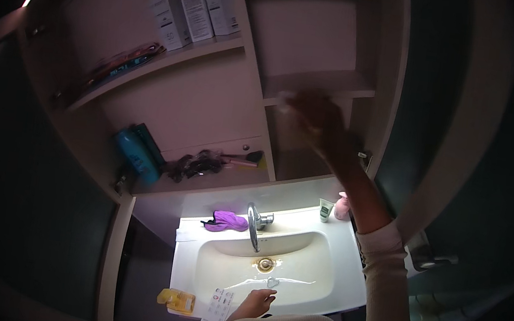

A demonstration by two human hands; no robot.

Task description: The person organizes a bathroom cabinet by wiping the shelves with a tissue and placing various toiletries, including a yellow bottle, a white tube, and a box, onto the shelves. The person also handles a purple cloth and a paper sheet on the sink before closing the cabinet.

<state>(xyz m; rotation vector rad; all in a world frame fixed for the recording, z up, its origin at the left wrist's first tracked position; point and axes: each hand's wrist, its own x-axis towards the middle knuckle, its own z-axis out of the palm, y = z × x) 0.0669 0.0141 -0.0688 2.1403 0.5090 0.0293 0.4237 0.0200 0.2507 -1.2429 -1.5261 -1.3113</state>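
Observation:
My right hand (317, 119) is raised in the open cabinet, in front of the right-hand compartment's lower shelf (320, 88). It is blurred, with a pale patch at its fingers, and I cannot tell if something is held. My left hand (260, 301) hangs over the front rim of the white washbasin (348, 284), fingers slightly apart and nothing seen in them. Just beyond its fingertips, a small clear piece (272, 282) lies in the basin. Left of that hand are a white printed sheet (218, 309) and an amber translucent pack (180, 301) on the rim.
A chrome faucet (253, 228) arches over the drain (265, 264). Purple cloth (227, 221), a green-and-white tube (325, 210) and a pink pump bottle (342, 207) stand behind the basin. Cabinet shelves hold white cartons (196, 12), a blue bottle (138, 154) and brushes (247, 158).

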